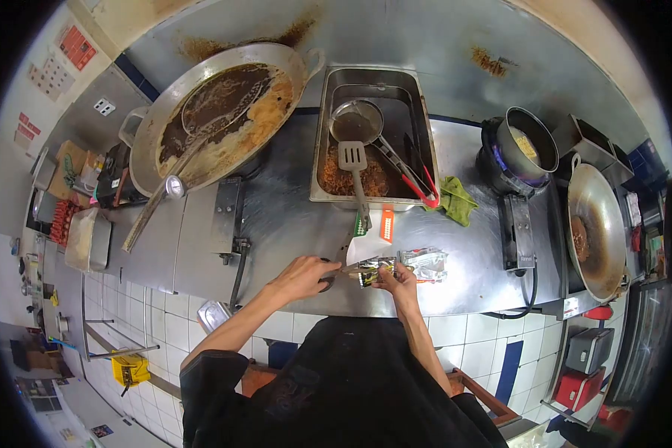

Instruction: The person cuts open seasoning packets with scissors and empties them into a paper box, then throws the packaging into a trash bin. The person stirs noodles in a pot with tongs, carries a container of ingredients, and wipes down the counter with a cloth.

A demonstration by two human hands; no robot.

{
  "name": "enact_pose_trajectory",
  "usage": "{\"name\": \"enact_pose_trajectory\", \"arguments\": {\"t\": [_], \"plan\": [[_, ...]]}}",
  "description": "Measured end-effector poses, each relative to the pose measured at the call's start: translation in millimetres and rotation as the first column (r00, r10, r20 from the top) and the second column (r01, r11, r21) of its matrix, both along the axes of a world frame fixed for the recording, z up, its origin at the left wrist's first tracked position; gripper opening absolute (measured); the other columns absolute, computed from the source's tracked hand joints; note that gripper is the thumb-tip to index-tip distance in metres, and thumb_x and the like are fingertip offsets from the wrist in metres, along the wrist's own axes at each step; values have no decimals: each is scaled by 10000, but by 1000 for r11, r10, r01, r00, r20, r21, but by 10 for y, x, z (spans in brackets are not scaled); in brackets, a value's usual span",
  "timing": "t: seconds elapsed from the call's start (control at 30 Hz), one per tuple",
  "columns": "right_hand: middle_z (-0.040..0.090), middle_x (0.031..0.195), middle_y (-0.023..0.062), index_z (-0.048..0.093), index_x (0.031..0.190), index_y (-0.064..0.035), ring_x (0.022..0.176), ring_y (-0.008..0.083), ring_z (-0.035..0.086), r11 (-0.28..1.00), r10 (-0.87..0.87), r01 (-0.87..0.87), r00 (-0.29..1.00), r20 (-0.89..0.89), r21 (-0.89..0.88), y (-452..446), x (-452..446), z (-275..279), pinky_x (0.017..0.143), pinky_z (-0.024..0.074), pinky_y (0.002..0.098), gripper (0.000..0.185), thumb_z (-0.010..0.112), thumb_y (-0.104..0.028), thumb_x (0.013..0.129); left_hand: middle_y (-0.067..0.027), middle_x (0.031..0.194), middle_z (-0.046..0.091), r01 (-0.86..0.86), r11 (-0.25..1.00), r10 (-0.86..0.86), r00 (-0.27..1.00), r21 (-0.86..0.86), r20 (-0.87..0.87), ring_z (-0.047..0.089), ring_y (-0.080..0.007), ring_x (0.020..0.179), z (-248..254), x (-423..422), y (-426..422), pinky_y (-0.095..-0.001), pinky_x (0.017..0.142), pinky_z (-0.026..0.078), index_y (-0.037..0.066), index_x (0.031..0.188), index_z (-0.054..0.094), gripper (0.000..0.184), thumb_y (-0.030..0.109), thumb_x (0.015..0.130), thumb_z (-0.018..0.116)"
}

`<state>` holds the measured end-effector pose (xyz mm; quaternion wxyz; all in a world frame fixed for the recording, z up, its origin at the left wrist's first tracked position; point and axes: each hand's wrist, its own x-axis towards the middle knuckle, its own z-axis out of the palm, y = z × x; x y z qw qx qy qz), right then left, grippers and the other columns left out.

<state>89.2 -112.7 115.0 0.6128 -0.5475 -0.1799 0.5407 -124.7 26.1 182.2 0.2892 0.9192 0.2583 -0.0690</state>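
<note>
In my left hand (300, 279), fingers are closed on scissors (349, 267), whose dark handle loops show at the fingers; the blades point right. My right hand (398, 286) pinches a small black and yellow sachet (367, 275) at the blade tips. Whether the blades have cut it I cannot tell. Beside the right hand lies a silver packet (425, 263) on the steel counter. Just beyond the hands is a white packet with orange and green ends (372, 243). The handle of a slotted spatula (352, 158) reaches down over it.
A deep steel pan (317, 160) holds brown crumbs, a strainer (357, 121) and red-handled tongs (418, 188). At left stands a wok of dark oil (148, 160) with a long-handled skimmer (157, 205). A green cloth (458, 201), a pot (549, 142) over flame and another wok (608, 224) are right.
</note>
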Motion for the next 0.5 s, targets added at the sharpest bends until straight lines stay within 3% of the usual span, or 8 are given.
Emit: {"name": "enact_pose_trajectory", "arguments": {"t": [0.13, 0.33, 0.4, 0.43, 0.5], "plan": [[694, 938, 84, 643, 1065, 39, 784, 140, 666, 1000, 16, -16, 1000, -7, 17, -9, 30, -44, 683, 599, 270, 193, 632, -97, 928, -201, 1045, 675, 6, 999, -8, 1000, -48, -27, 639, -372, 959, 55, 71, 4, -439, 868, 508, 69, 1264, 606, 499, 115, 775, 691], [693, 913, 90, 635, 1014, 23, 756, 145, 670, 999, 16, -19, 998, 58, 41, 11, 14, -78, 697, 597, 285, 132, 635, -67, 919, -198, 932, 689, 21, 999, -26, 989, 35, 142, 652, -384, 864, -58, 136, -24, -442, 814, 524, 66, 1237, 623, 480, 122, 765, 695], [694, 904, 92, 639, 1005, 28, 750, 147, 671, 999, -8, 6, 998, 62, 37, 26, 27, -85, 693, 598, 284, 125, 636, -61, 917, -198, 982, 686, -4, 999, 3, 1000, -46, -16, 648, -380, 905, -2, 175, -27, -441, 835, 520, 67, 1232, 620, 477, 122, 765, 697], [696, 899, 94, 645, 994, 31, 744, 148, 672, 999, -4, 2, 998, 69, 40, 25, 39, -94, 688, 598, 283, 117, 636, -56, 916, -198, 982, 686, 3, 999, -3, 1000, -44, -16, 648, -380, 905, -44, 178, -30, -441, 835, 520, 67, 1232, 620, 477, 122, 765, 697], [698, 894, 95, 652, 982, 33, 737, 149, 674, 999, -7, 3, 997, 75, 45, 29, 43, -123, 684, 598, 281, 110, 635, -52, 915, -194, 1039, 678, 15, 1000, -16, 985, 4, 170, 638, -377, 956, -128, 182, -42, -443, 854, 513, 70, 1222, 615, 464, 114, 766, 692]]}}
